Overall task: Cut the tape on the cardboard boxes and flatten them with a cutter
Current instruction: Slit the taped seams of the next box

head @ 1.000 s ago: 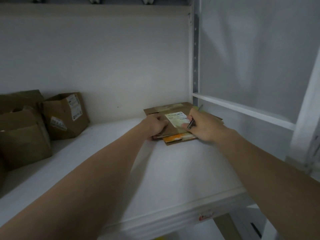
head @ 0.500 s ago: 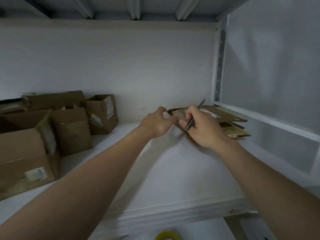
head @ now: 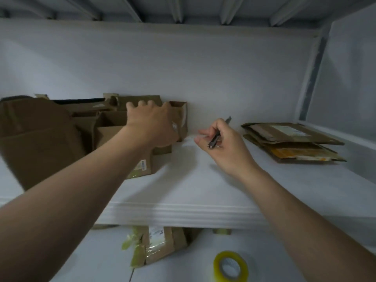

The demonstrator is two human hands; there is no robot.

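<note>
I've got the left hand (head: 151, 123) out over the small box (head: 181, 116), well left of the flat pile (head: 291, 141) on the shelf (head: 203, 180). Its fingers are spread and not wrapped round anything I can make out, so I'd say it's reaching for the next one to open up. The right hand (head: 221, 145), between that box and the flat pile, pinches the cutter (head: 218, 133) like a pen, tip angled up and away from the other hand, parked clear and ready for the tape.
</note>
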